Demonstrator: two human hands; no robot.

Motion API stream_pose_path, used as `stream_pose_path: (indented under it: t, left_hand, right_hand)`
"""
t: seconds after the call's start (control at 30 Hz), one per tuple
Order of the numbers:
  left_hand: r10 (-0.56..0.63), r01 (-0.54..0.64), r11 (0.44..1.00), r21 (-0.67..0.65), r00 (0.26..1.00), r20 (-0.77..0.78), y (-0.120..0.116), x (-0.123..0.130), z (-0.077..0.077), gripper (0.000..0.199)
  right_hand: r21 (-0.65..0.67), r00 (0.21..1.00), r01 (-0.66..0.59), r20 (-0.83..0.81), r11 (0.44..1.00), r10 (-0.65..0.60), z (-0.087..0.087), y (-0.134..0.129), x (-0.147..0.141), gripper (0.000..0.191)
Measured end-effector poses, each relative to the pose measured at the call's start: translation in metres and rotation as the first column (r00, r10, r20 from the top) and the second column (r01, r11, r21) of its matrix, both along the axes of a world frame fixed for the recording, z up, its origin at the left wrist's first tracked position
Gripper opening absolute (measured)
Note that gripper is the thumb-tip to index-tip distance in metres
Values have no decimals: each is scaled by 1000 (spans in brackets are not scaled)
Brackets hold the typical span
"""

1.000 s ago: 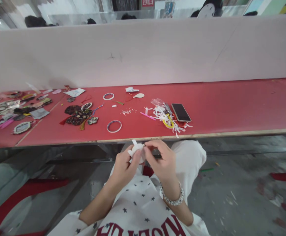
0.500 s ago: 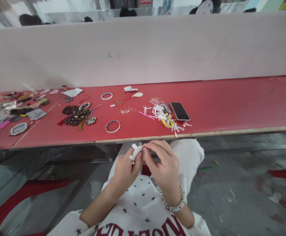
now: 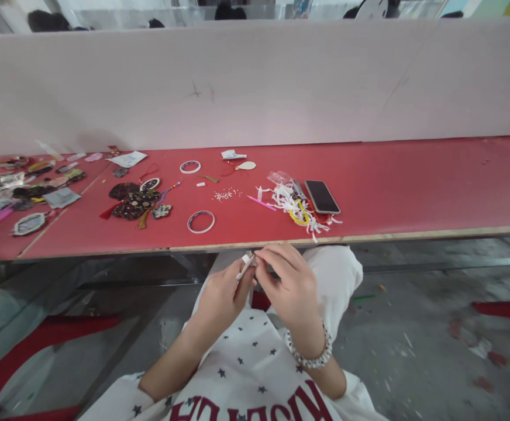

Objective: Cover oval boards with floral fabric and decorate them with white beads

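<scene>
Over my lap, just below the table edge, my left hand (image 3: 228, 286) is closed on a small flat white piece (image 3: 244, 269) with a white strip sticking up from it. The thumb and fingers pinch it, and its exact kind does not show. My right hand (image 3: 288, 278), with a beaded bracelet (image 3: 311, 351) on the wrist, is closed in a pinch at the right edge of the same piece. Whatever lies between the right fingertips is too small to make out. The two hands nearly touch at the fingertips.
On the red table (image 3: 413, 187) lie two tape rolls (image 3: 201, 221), scattered white beads (image 3: 226, 194), a pink pen (image 3: 261, 203), white strip scraps (image 3: 290, 202) and a phone (image 3: 322, 197). Dark patterned pouches (image 3: 134, 202) lie left. A white partition (image 3: 255, 82) stands behind.
The white piece has turned in my left hand and now shows more edge-on. Both hands stay close together, and the right fingers have shifted slightly upward. The camera view has tilted a little.
</scene>
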State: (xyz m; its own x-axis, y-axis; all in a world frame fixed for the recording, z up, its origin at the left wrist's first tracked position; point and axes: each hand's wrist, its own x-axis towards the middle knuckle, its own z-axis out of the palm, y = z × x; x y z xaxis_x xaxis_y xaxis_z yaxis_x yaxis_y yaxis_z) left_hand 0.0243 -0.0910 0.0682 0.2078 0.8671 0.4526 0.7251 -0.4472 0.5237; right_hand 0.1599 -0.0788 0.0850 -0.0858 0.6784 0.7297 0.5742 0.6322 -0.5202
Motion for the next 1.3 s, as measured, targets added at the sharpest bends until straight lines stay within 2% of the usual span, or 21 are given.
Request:
stream_pose_path:
  t: [0.2,0.4,0.53,0.77,0.9,1.03,1.1,1.2,1.3]
  left_hand:
    - [-11,12,1000,7,999,-36,0,-1,-1,25]
    - [-19,21,998,-57,999,41,-1,0,0,21]
    - [-25,32,994,-103,998,63,0,-2,1,20]
    - [-25,26,999,-24,998,53,0,-1,-3,22]
    - [23,-3,990,-140,990,141,-4,1,0,21]
    - [17,33,975,-219,975,222,-7,2,9,26]
    - [5,27,985,-170,982,187,-8,3,10,26]
    - [14,-16,1000,20,998,67,-7,2,5,26]
    - [20,-17,981,192,1000,-17,-6,1,-2,28]
  right_hand:
    - [-58,998,-5,-65,998,2,0,2,-1,18]
    - [-86,989,-40,-148,995,27,-2,1,0,15]
    - [-106,989,-72,-134,992,58,-1,0,3,14]
    - [-129,984,-25,-178,991,2,0,0,-6,16]
    - [-202,954,-42,-300,979,-21,-5,-1,-9,14]
    - [-141,923,-105,-383,984,43,-9,-3,-6,13]
    - [-98,934,-99,-353,990,59,-8,-5,-3,13]
    - [-107,953,-109,-293,988,73,-6,-7,0,13]
    - [-133,962,-106,-264,985,68,-5,-8,-1,13]
